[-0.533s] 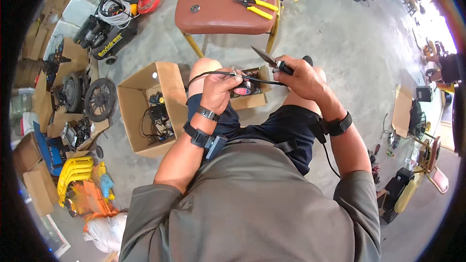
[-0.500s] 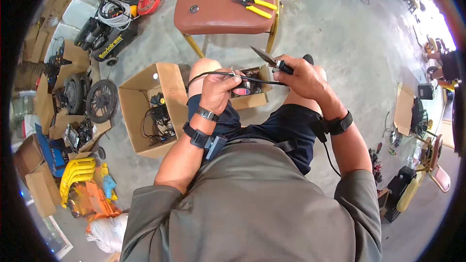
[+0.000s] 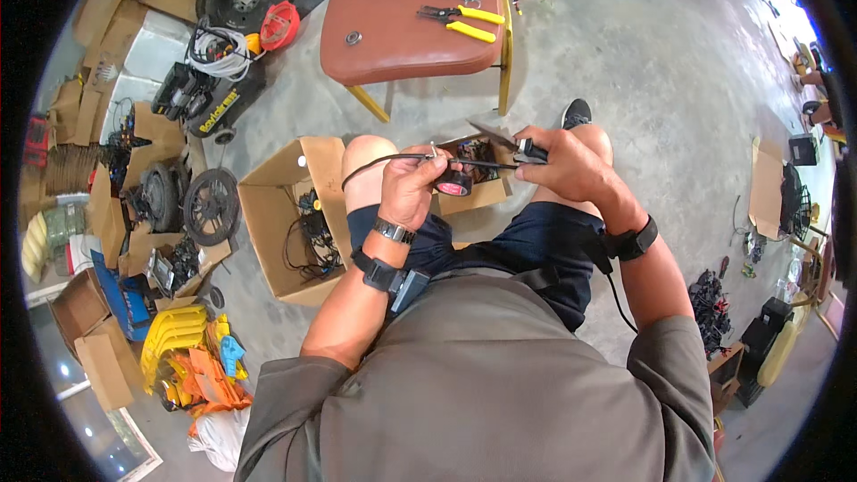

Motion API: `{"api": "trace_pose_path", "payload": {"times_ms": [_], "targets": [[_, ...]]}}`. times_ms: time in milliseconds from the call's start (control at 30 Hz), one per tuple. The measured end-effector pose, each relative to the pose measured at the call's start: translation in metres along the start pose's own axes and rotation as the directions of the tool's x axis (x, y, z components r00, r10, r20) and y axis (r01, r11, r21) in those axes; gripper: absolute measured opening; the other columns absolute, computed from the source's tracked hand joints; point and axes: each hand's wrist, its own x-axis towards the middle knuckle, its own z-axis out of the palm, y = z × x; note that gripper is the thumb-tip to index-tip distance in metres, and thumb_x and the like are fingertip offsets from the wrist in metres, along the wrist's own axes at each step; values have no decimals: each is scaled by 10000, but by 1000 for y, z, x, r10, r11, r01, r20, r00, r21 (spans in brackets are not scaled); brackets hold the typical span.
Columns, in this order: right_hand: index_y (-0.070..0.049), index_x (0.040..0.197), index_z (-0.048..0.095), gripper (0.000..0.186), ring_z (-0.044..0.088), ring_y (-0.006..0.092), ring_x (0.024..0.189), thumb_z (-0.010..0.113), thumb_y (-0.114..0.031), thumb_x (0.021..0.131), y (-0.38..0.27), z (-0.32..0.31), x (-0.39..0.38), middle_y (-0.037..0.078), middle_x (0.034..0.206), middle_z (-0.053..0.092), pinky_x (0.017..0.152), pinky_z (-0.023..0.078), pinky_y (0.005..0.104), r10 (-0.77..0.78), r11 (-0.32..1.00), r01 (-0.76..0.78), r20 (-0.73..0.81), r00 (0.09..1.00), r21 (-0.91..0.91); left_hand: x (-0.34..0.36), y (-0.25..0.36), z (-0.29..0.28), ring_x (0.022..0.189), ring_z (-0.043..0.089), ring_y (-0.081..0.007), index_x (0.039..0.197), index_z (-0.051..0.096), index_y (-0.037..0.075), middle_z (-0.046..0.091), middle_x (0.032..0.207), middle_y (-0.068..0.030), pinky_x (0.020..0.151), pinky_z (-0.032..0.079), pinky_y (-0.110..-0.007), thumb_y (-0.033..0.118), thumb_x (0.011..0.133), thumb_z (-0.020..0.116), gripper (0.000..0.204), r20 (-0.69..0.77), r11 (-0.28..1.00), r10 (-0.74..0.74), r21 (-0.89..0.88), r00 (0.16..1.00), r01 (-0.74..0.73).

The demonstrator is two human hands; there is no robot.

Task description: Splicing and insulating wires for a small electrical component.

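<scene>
Far left of the left grip (image 3: 411,192), yellow plastic parts (image 3: 176,332) lie on the floor; nearer, a black spoked wheel (image 3: 212,206). Just left of the same grip, past the knee, stands an open cardboard box (image 3: 268,207) with tangled black wires (image 3: 308,241) inside. Black cable (image 3: 370,162) leaves the left grip on its left side and curves down over the knee. Left grip: narrow, thumb and fingers pinching the cable. Roll of black tape (image 3: 453,183) sits against its right edge; how it is held, cannot tell. Beyond the left grip: brown-seated chair (image 3: 384,9) carrying yellow-handled pliers (image 3: 464,22). Below and between the grips: small cardboard box (image 3: 473,199), parts inside. Right grip (image 3: 571,162): closed around the handle of a dark-bladed tool (image 3: 494,133), blade pointing left and away from the body. Far right of this grip, a dark cable pile (image 3: 710,308) on the floor.
</scene>
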Motion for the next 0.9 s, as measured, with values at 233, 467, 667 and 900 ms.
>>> {"api": "trace_pose_path", "payload": {"times_ms": [233,467,667,900], "targets": [[-14,1148,613,359,588,169,742,723,-135,828,-12,-2,15,98,777,639,729,479,311,34,998,-30,63,997,-56,7,-1,-6,843,676,-218,959,670,-23,692,929,-132,729,567,-331,40,888,646,98,-116,998,42,50,992,-37],[-37,1202,600,376,659,251,883,696,-176,866,-12,-3,22,167,935,685,783,500,349,14,992,-11,25,1000,-124,4,0,-7,850,679,-221,1012,658,-34,692,950,-141,731,571,-340,54,890,647,151,-79,1000,-6,13,997,7],[-16,1190,592,346,656,354,944,650,-158,880,-46,-12,38,208,986,676,814,502,391,-106,964,117,60,993,-237,-3,5,-16,905,669,-239,1048,644,-47,682,998,-148,797,560,-374,95,891,647,212,-22,999,13,-36,1000,-14],[-16,1154,603,320,663,377,900,646,-142,864,-53,-12,50,219,944,677,782,513,414,-95,978,119,139,986,-173,-3,4,-14,868,696,-236,1052,653,-25,691,975,-134,711,603,-336,49,880,659,187,18,990,-22,-138,1000,24]]}}
